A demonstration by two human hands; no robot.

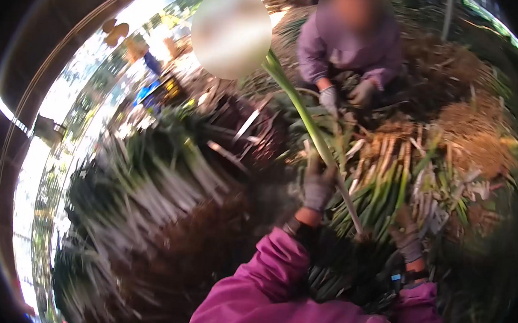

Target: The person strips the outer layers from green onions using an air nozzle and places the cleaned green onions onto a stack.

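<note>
A long green onion (307, 118) slants across the middle of the view, its green top up and to the left, its pale root end low and to the right. My left hand (318, 186), in a grey glove, is closed around its stalk. Lower right, my gloved right hand (408, 239) is beside a pile of green onions (390, 171) with yellowish-brown stalks; motion smears its fingers. The root end of the held green onion lies between my two hands.
Rows of green onions (167, 182) with white stalks and brown roots lie at left. Opposite me, a person in a purple jacket (309, 51) works with gloved hands. Brown root debris (474, 137) is heaped at right. A blue-and-yellow object (159, 90) stands at the back left.
</note>
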